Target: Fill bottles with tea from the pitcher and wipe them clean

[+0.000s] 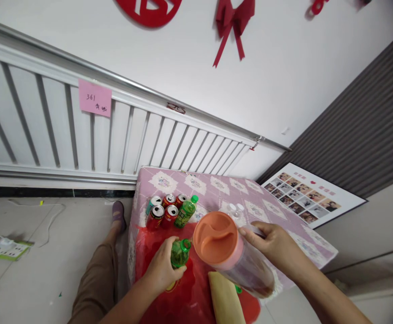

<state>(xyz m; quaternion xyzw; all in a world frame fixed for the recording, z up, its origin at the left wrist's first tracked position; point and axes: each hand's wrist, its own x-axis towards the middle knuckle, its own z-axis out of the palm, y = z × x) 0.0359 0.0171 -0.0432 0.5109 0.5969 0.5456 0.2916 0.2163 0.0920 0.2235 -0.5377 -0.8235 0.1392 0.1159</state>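
My left hand (162, 268) is wrapped round a green bottle (179, 253) with a green cap, held upright over the red sheet (183, 297) on the table. My right hand (273, 246) grips a clear pitcher (237, 258) with an orange lid, raised and tilted toward me, with dark liquid low inside. The pitcher's lid sits just right of the green bottle's cap, a small gap between them.
Several red cans (164, 210) and a second green bottle (185, 212) stand at the table's far left. Two clear bottles (235, 211) stand behind the pitcher. A yellow cloth (226, 299) lies near the front. The pink patterned tablecloth (216, 186) covers the table. A white radiator cover (82, 135) and photo board (304, 195) line the walls.
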